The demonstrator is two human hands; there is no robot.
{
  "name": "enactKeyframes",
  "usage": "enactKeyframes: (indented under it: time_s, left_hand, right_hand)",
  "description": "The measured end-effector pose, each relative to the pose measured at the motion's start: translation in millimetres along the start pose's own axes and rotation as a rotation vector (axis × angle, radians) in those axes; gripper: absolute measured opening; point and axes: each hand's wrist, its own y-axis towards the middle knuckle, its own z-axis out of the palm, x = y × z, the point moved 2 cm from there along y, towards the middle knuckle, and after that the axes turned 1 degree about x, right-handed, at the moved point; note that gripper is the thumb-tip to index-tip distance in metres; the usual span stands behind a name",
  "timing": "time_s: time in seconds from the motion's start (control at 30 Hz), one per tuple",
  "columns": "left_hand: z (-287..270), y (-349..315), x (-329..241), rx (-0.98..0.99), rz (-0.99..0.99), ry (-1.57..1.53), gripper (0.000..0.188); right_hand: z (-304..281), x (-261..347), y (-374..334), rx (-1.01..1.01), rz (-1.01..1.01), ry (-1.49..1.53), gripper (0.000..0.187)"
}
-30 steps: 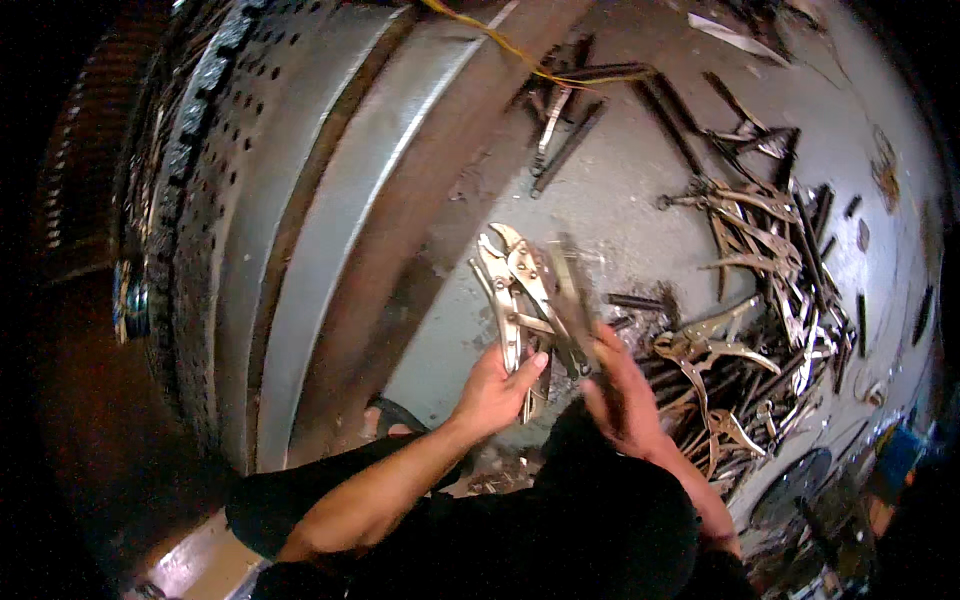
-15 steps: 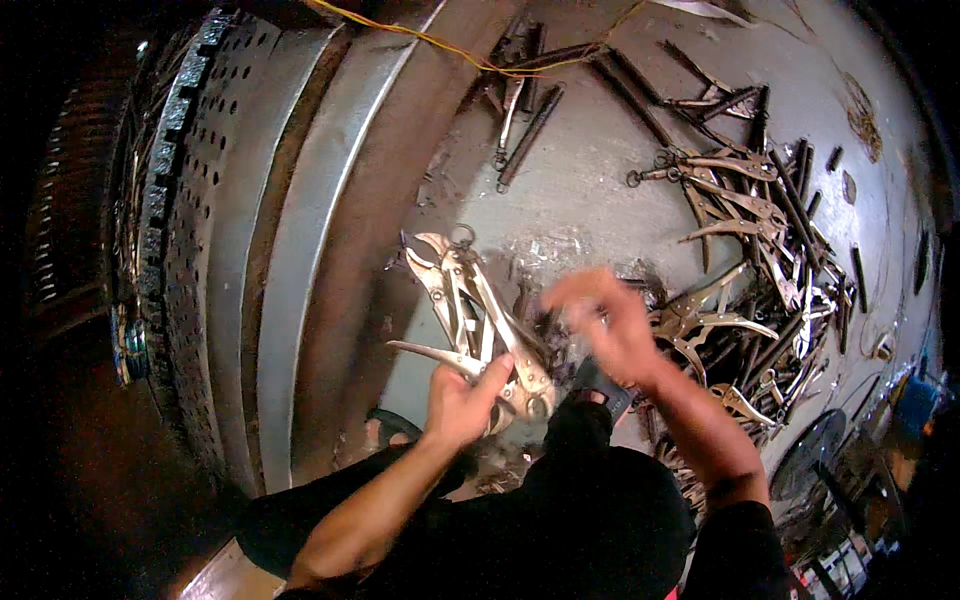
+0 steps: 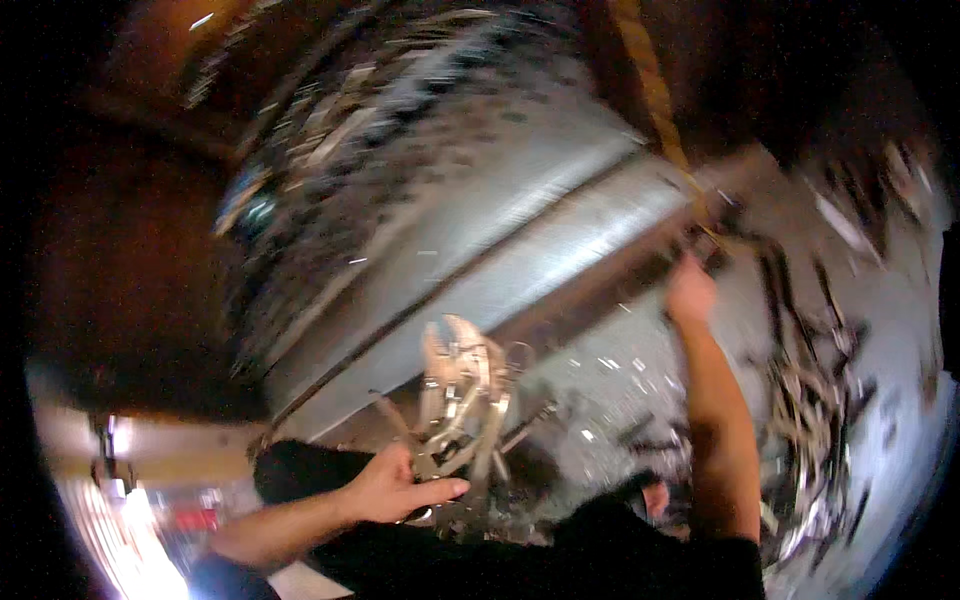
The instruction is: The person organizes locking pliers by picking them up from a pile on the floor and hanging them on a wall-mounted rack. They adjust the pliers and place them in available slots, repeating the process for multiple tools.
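My left hand (image 3: 385, 488), low and left of the middle, is closed around the handles of metal locking pliers (image 3: 465, 375). Their jaws point up and away from me, and a small ring hangs at the side. Far forward on the right, my right hand (image 3: 692, 292) reaches along the foot of a large metal machine. Motion smears its fingers, so I cannot make out their shape or whether they hold anything. Just beyond them is a small dark thing (image 3: 705, 240), too blurred to name, close to a yellow cord (image 3: 655, 110).
The machine's grey metal flange (image 3: 570, 260) runs diagonally across the view, with a perforated part behind it. On the grey floor (image 3: 735, 375) at right lies a blurred heap of locking pliers (image 3: 805, 410) and dark rods. Bright light (image 3: 130, 530) shines at lower left.
The view has swung left. My right hand has gone from beside the pliers to far forward along the machine's foot. My left hand keeps its hold on the locking pliers.
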Motion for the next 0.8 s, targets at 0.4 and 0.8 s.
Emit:
enactKeyframes:
  time_s: [0.4,0.8]
  left_hand:
    - [-172.2,-29.9,-54.0,-0.388,0.31,-0.618,0.046]
    - [-428.6,216.9,-183.7,-0.398,0.552,-0.768,0.031]
  right_hand:
    - [-155.3,-75.1,-159.5,0.672,0.489,1.075,0.02]
    - [-329.0,11.2,-272.8,0.279,0.867,1.241,0.059]
